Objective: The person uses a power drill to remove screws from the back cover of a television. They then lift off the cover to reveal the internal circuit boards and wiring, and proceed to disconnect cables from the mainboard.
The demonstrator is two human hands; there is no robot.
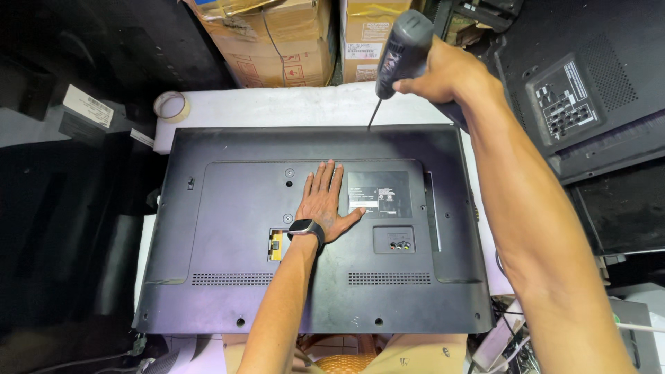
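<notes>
A large flat-screen television with a dark plastic back panel (228, 270) lies face down on a white-covered counter (277, 107), its rear side up and filling most of the view. The left hand (325, 201) rests flat on the middle of that panel, palm down, its fingers (327, 176) stretched out and close together, holding nothing; a dark smartwatch with a square face (303, 228) sits on its wrist. Just right of the hand is a dark rectangular label (379, 194), and below that a small recessed port panel (393, 239). The right hand (443, 73) is raised over the far edge of the television, its fingers wrapped tightly around the grey and black handle of an electric screwdriver (402, 52). The tool's thin bit points down, its tip at the top edge of the back panel. On the counter's far left corner lies a roll of pale tape (171, 105). Beyond the counter stand brown cardboard boxes (277, 41), and another black television back (582, 90) leans at the right.
</notes>
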